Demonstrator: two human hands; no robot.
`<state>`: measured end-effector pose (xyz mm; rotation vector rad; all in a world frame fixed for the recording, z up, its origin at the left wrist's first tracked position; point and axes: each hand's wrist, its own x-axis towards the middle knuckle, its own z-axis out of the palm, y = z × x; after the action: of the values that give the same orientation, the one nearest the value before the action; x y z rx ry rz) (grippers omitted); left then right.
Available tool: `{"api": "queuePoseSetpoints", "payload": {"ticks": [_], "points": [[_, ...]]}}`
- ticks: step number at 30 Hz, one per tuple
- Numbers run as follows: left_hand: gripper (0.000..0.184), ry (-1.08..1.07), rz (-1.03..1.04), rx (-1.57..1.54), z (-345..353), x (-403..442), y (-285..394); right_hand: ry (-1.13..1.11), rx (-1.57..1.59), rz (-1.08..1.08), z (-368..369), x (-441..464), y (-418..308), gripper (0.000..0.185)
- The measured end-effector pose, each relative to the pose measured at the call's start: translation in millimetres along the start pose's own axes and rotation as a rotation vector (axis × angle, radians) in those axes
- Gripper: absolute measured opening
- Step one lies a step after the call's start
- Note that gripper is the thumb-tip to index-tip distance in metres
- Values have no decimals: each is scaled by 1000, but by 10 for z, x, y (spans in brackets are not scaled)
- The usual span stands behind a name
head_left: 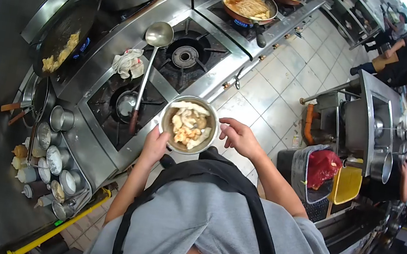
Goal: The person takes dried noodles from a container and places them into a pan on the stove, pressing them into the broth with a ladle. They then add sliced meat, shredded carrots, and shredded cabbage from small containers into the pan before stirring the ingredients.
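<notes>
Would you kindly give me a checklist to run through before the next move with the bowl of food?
1. Left hand on the bowl: ok, it grips the left side.
2. Food pieces contained: ok, they show within the rim.
3. Right hand supporting the bowl: cannot tell; it is close to the rim, but contact is unclear.
4. Cloth off the stove: not ok, it lies there beside the ladle.
5. Ladle off the burners: not ok, its handle lies over the burner left of the bowl.
</notes>
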<state>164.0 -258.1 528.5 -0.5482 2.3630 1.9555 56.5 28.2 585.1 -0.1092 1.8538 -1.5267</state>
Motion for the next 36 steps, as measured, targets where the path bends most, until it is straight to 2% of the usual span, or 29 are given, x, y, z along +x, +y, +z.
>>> {"api": "queuePoseSetpoints", "payload": {"ticks": [2, 3, 6, 7, 10, 12, 14, 15, 18, 20, 22, 24, 26, 30, 32, 33, 34, 36], "points": [[37, -57, -57, 234, 244, 222, -102, 5, 58, -22, -206, -9, 62, 41], [36, -48, 26, 135, 442, 274, -11, 28, 17, -8, -317, -8, 78, 39], [36, -144, -5, 198, 701, 392, 445, 83, 48, 30, -585, 63, 99, 33], [35, -146, -22, 298, 731, 450, 478, 47, 26, 74, -680, 145, 136, 30], [35, -174, -45, 345, 740, 596, 538, -29, 38, 131, -800, 374, -10, 27], [35, -161, -40, 369, 702, 693, 523, -97, -161, 234, -842, 610, -43, 31], [32, -128, -40, 213, 645, 844, 358, -154, -132, 195, -884, 818, -98, 30], [31, -140, -24, 15, 650, 909, 397, -152, -129, 198, -916, 899, -184, 30], [34, -104, -12, -131, 662, 1145, 628, -106, -91, 192, -1122, 1217, -235, 30], [38, -154, -60, -221, 665, 1314, 710, -45, 35, 161, -1414, 1479, -142, 29], [37, -130, -86, -246, 685, 1505, 680, 72, 67, 88, -1727, 1600, -478, 28], [35, -149, -82, -255, 651, 1641, 586, 323, -52, 15, -2115, 1821, -770, 26], [34, -175, -112, -181, 654, 1753, 549, 464, -69, -77, -2500, 2081, -1113, 23], [30, -54, -134, -175, 652, 1824, 607, 673, -208, -277, -3255, 2890, -1620, 28], [29, 29, -174, -155, 689, 1849, 553, 784, -418, -253, -3491, 3286, -1763, 36], [28, 82, -189, -144, 733, 1842, 572, 796, -483, -165, -3581, 3479, -1790, 43], [28, 105, -189, -149, 770, 1900, 560, 776, -487, -178, -3702, 3744, -1792, 43], [30, 224, -156, -226, 918, 1794, 465, 835, -778, -277, -3776, 4035, -1591, 47]]}}
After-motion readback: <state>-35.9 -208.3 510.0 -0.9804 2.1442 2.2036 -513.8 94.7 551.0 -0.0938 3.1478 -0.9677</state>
